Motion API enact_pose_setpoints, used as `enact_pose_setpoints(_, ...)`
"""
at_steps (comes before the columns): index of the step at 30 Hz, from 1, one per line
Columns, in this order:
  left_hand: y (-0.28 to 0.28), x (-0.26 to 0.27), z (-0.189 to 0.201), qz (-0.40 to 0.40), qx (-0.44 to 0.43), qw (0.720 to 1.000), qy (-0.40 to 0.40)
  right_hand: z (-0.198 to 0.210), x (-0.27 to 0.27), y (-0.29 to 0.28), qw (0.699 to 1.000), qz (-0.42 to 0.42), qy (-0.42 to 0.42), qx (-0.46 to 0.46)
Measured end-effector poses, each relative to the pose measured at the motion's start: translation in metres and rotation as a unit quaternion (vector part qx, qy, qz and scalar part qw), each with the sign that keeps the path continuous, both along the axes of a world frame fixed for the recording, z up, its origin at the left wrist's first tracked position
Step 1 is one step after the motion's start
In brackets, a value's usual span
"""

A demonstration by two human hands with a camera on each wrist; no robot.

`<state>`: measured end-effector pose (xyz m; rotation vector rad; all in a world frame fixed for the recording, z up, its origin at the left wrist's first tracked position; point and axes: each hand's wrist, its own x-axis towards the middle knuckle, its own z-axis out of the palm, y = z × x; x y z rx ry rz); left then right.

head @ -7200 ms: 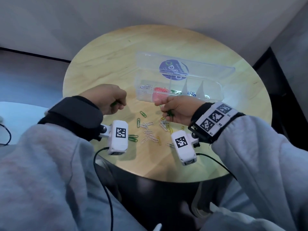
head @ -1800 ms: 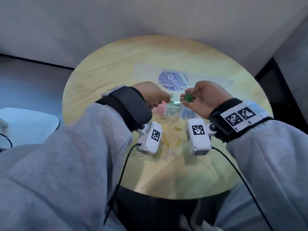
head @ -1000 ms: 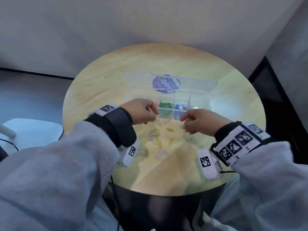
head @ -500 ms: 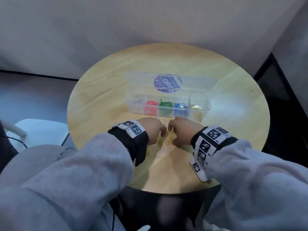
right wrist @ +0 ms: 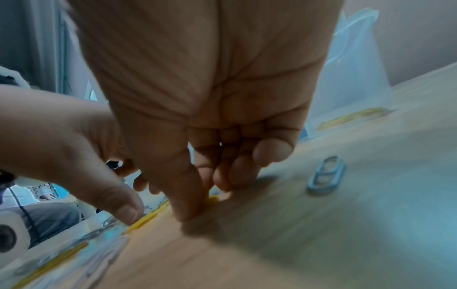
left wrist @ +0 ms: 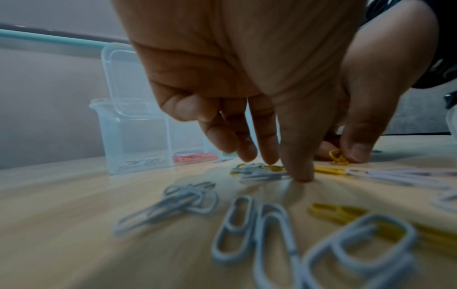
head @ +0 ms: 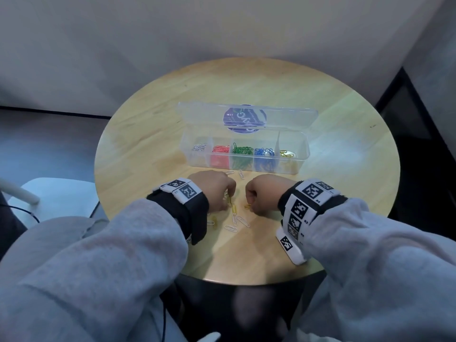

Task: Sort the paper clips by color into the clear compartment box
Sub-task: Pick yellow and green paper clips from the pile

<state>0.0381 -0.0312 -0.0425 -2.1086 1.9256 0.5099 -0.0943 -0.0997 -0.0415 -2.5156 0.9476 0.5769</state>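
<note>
- Both hands are now working down at the loose paper clips (head: 234, 219) near the table's (head: 138, 149) front edge; a moment ago they were up at the box, dropping green clips in.
- The left hand (head: 213, 191) is reaching into the pile with fingers pointing down, the thumb tip (left wrist: 300, 172) pressing on the wood beside a yellow clip (head: 230, 201). A pinch is closing on it, but I cannot tell whether the fingers are gripping it yet.
- The right hand (head: 262, 196) is curling over another yellow clip (head: 247, 206), thumb and fingertips squeezing together on it against the table, as the right wrist view shows (right wrist: 211, 201).
- Only white and yellow clips are lying loose in front of the box, with two more white ones just beside its front wall.
- Farther back, toward the middle of the table, the clear compartment box (head: 303, 156) is standing with its lid (head: 197, 117) open. From the left end its sections are holding white, red, green, blue and yellow clips.
- The green section (head: 243, 151) is looking well filled, and no green clips are showing on the wood, so that colour seems finished.
- Judging by this, the sorting is moving on to yellow, bound for the right-end section, with white left for last.
</note>
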Motion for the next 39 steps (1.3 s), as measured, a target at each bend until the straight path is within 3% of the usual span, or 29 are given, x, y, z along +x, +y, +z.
enact_pose_setpoints(6,-0.002,-0.002,0.001,-0.008,0.024,1.0,-0.013,0.001,0.0,0.004,0.999,-0.023,0.035,0.007)
enact_pose_setpoints(11,-0.004,-0.003,0.005,-0.061,0.059,0.996,-0.023,0.004,-0.006,0.001,0.999,-0.036,0.031,0.013)
enact_pose_setpoints(15,-0.001,-0.006,0.004,-0.091,0.05,0.995,0.01,0.005,-0.013,-0.005,0.998,-0.045,0.033,0.012)
enact_pose_setpoints(22,-0.002,-0.02,0.002,0.005,0.027,1.0,0.002,0.009,-0.018,-0.014,0.998,-0.061,0.022,0.015)
enact_pose_setpoints(31,0.001,-0.024,0.005,0.001,0.071,0.997,0.002,0.01,-0.026,-0.017,0.998,-0.064,-0.019,0.008)
enact_pose_setpoints(36,0.007,-0.006,0.013,0.023,0.028,0.998,0.054,0.011,-0.03,-0.021,0.996,-0.071,-0.036,0.025)
enact_pose_setpoints(39,0.011,0.0,0.013,0.0,0.047,0.999,0.023,0.01,-0.032,-0.023,0.992,-0.099,-0.068,0.037)
